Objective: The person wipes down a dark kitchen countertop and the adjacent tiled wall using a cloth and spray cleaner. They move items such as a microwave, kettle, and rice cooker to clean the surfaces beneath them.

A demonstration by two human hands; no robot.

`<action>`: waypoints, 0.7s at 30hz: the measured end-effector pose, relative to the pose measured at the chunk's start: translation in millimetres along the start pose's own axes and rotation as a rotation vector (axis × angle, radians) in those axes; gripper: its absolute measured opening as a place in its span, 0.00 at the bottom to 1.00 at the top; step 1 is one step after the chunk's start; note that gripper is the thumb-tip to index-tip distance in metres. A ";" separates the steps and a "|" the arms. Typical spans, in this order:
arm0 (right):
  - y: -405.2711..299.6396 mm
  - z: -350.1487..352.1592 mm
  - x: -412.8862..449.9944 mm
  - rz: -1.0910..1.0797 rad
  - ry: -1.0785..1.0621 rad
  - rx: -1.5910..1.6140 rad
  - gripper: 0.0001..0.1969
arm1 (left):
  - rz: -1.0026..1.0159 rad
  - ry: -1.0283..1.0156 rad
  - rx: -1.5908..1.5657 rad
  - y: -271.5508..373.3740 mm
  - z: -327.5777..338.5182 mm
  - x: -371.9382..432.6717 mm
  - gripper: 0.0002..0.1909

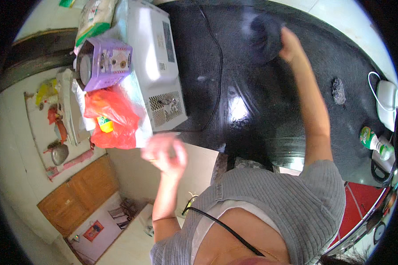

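Note:
My right hand [290, 46] is stretched far over the black countertop [272, 96] and holds a dark cloth [263, 38], which is blurred. Wet streaks and bright reflections show on the counter nearer to me. My left hand [165, 154] is raised at the near corner of a white microwave oven [156, 73], blurred, with its fingers curled; whether it touches anything cannot be told. A black power cable [220, 63] runs over the counter beside the microwave.
A purple box [116, 66], a red plastic bag [116, 126] and a green-and-white sack [94, 23] lie by the microwave. To the right are crumpled dark material [338, 91], a white appliance with a cord [385, 102] and a green-and-white bottle [373, 140].

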State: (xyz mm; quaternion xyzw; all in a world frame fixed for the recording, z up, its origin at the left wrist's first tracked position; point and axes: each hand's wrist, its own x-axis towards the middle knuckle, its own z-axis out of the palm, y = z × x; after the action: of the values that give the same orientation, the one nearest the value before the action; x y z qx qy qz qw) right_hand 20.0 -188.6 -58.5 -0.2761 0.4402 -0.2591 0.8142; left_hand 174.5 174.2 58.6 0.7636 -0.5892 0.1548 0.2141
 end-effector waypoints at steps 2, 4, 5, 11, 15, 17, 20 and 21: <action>-6.6 -84.9 83.7 -0.247 0.030 -0.156 0.20 | -0.013 -0.329 -0.244 33.1 19.7 -6.6 0.22; 8.2 -104.8 128.0 -0.667 0.296 -1.061 0.22 | -0.090 -0.510 -0.139 50.7 61.7 -7.3 0.30; 23.2 -102.7 139.9 -0.955 0.640 -1.744 0.24 | -0.116 -0.551 -0.012 47.2 80.2 -15.6 0.34; 42.5 -13.0 125.9 -1.252 0.359 -1.697 0.20 | -0.292 -1.112 0.230 11.3 124.3 -50.9 0.14; 55.9 30.4 160.3 -1.358 0.129 -1.657 0.17 | -0.483 -0.843 -0.544 43.0 71.6 -16.0 0.06; 70.8 73.5 163.7 -1.167 -0.069 -1.501 0.17 | -0.558 -0.658 -0.879 61.9 53.4 -9.8 0.05; 105.7 102.3 178.2 -1.474 -0.292 -1.647 0.16 | -0.440 -0.563 -0.952 73.2 32.1 25.9 0.05; 126.8 126.2 136.4 -1.375 -0.472 -1.588 0.15 | -0.474 -0.564 -1.019 71.9 22.3 28.0 0.04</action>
State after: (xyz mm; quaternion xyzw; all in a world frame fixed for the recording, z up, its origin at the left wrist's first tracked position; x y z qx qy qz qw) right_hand 216.4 -160.9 -164.6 -0.9571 0.0647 -0.2415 0.1462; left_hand 111.9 124.1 63.4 0.6870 -0.4373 -0.4045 0.4161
